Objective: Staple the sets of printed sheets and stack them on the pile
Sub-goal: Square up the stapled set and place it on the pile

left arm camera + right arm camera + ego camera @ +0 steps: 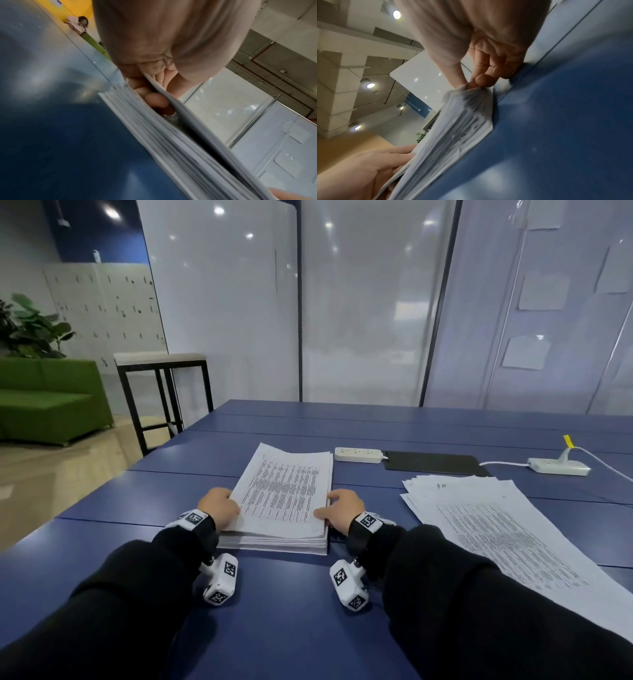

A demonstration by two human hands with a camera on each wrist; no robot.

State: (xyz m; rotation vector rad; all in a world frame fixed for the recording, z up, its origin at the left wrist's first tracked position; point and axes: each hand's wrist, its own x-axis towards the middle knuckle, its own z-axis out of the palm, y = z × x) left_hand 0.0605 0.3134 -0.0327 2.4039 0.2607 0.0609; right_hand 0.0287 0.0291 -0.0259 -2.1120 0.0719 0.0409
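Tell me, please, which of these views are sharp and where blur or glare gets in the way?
Head view: sharp on the paper stack, ceiling lights glaring in the glass wall. Left wrist view: stack edges smeared, left hand soft. Right wrist view: sheets blurred under the right hand, table glare-blotched.

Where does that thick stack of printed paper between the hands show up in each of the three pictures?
Head: the stack of printed paper lies centre, on the blue table.
Left wrist: its edge runs diagonally from centre to lower right.
Right wrist: its edge runs from centre to lower left.
Shared landmark: the blue table beneath it.
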